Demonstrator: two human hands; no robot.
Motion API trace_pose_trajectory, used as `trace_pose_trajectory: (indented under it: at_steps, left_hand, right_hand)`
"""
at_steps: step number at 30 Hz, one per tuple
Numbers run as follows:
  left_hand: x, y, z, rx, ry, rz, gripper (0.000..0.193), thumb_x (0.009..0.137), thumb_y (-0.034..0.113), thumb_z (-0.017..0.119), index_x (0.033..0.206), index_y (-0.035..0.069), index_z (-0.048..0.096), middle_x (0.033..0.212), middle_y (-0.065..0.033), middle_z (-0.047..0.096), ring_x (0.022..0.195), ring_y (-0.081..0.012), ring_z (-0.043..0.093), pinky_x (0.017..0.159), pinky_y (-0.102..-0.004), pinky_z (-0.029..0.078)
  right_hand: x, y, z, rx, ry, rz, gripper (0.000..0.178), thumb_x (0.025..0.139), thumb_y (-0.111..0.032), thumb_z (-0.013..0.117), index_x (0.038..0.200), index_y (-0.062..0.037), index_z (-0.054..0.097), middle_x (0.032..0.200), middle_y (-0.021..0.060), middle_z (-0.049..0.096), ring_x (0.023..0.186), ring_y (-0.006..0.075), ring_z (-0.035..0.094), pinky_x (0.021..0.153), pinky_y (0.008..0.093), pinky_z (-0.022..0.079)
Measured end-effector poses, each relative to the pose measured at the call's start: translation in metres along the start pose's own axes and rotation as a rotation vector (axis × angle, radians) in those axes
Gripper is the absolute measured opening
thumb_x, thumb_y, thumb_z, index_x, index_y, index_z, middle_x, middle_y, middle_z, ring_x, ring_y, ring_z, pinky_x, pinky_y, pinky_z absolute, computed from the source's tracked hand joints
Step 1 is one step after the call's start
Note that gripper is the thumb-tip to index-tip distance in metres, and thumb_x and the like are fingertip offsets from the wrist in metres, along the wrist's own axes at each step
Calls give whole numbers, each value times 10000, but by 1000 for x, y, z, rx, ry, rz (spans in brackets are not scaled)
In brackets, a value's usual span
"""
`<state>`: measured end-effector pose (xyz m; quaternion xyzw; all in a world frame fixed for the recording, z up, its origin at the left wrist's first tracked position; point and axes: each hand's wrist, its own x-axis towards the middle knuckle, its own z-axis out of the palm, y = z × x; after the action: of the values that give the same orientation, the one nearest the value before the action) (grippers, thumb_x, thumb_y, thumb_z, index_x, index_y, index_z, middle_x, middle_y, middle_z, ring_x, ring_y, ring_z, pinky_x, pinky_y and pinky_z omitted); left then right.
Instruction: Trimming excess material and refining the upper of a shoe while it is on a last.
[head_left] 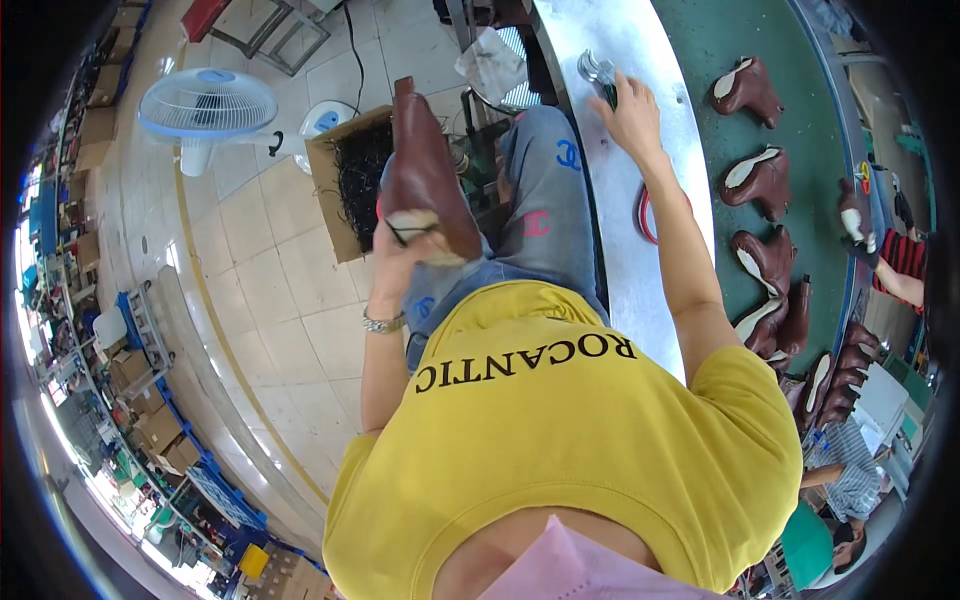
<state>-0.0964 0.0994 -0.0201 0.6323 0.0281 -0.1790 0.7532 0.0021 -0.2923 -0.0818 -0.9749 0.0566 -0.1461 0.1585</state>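
Note:
My left hand point(396, 250) is closed around the lower part of a brown leather boot point(430, 180). The boot is held above my lap, its shaft pointing away from me, and a pale patch shows beside my fingers. On the metal bench to my right, my right hand point(632, 118) has its fingers apart. It is beside a small shiny metal tool point(593, 68) with a dark part close to my thumb and fingertips. Whether they touch it is hard to make out.
Brown boots point(752, 92) lie in a row on the green belt point(700, 30) beyond the metal bench point(668, 290). A red ring point(645, 218) rests on the bench. An open cardboard box point(325, 190) and a fan point(205, 100) stand left. Another person's gloved hand point(862, 250) is far right.

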Motion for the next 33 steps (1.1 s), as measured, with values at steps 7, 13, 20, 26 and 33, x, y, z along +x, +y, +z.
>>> trace_pose_trajectory:
  at_steps: [7, 13, 20, 26, 33]
  left_hand:
    - [25, 25, -11, -202, 53, -344, 442, 924, 330, 639, 1240, 46, 514, 1030, -56, 627, 804, -132, 634, 743, -302, 544]
    - [50, 26, 20, -86, 17, -342, 709, 931, 463, 597, 1432, 15, 369, 1308, -111, 535, 1106, -164, 561, 910, -305, 474]
    - [55, 16, 31, 185, 190, 58, 645, 976, 393, 538, 1435, -20, 350, 1413, -169, 453, 1292, -225, 441, 1072, -322, 329]
    - [94, 18, 25, 57, 193, 147, 417, 980, 198, 497, 1350, 6, 506, 1290, -97, 564, 1194, -142, 495, 1023, -247, 347]
    - [97, 22, 32, -276, 238, 57, 355, 942, 197, 549, 1219, -18, 603, 1073, -71, 675, 970, -124, 611, 868, -237, 450]
  right_hand:
    - [-3, 15, 13, -60, -96, 122, 496, 887, -243, 604, 1328, -38, 509, 1064, 200, 603, 1018, 341, 555, 839, 455, 445]
    - [8, -55, -55, 1082, -447, 594, 498, 920, -200, 605, 1365, -22, 469, 896, 55, 656, 805, 120, 589, 684, 241, 422]
    - [1, -163, -128, 1230, -1154, 445, 673, 944, -119, 564, 1521, -77, 220, 1106, 128, 668, 992, 179, 622, 864, 295, 458]
    - [17, -205, -120, 1098, -1288, 522, 636, 974, -125, 531, 1513, -43, 203, 1021, 104, 637, 958, 184, 621, 854, 351, 511]
    - [-6, -205, -108, 823, -1070, 179, 633, 977, -84, 504, 1520, -52, 181, 850, 70, 583, 702, 138, 586, 646, 303, 531]
